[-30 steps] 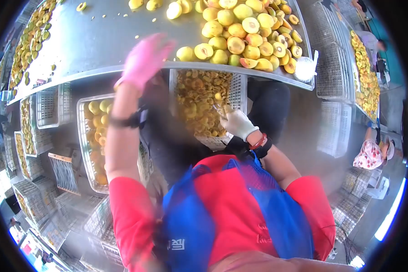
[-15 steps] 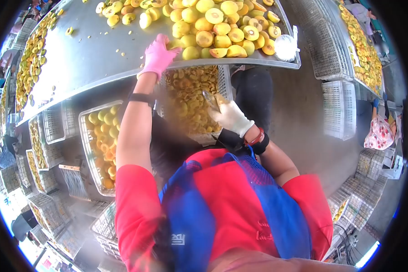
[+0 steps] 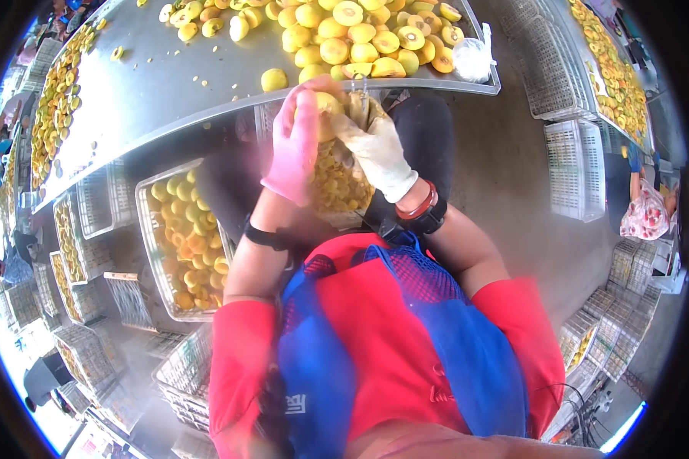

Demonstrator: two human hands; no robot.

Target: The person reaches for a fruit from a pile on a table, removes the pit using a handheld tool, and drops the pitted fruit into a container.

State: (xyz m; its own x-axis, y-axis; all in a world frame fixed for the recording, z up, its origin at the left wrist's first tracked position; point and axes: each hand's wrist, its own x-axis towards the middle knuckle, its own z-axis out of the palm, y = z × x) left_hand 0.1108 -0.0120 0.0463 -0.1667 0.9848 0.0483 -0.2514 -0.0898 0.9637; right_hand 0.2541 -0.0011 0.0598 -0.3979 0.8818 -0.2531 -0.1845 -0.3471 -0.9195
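My left hand [image 3: 292,149], in a pink glove, is closed around a yellow peach [image 3: 329,107] in front of the table edge. My right hand [image 3: 381,153], in a white glove with stained fingers, meets it from the right. It grips a slim metal hand tool [image 3: 360,93], whose exact kind is blurred. Its thumb lies close against the peach. Beneath both hands, a crate holds peach scraps [image 3: 341,187], partly hidden by my gloves. Yellow peaches [image 3: 333,50], many of them halved, are piled on the metal table [image 3: 161,92] just beyond.
A white crate of peaches [image 3: 187,245] stands left of my legs. A tied clear plastic bag [image 3: 473,60] lies at the table's right corner. Stacked white crates [image 3: 574,168] stand to the right. Another person [image 3: 641,203] sits at the far right near a second peach-covered table [image 3: 612,76].
My left hand has come back from the pile with a peach, towards my body. My right hand has risen with the tool to meet it. The view has shifted slightly.
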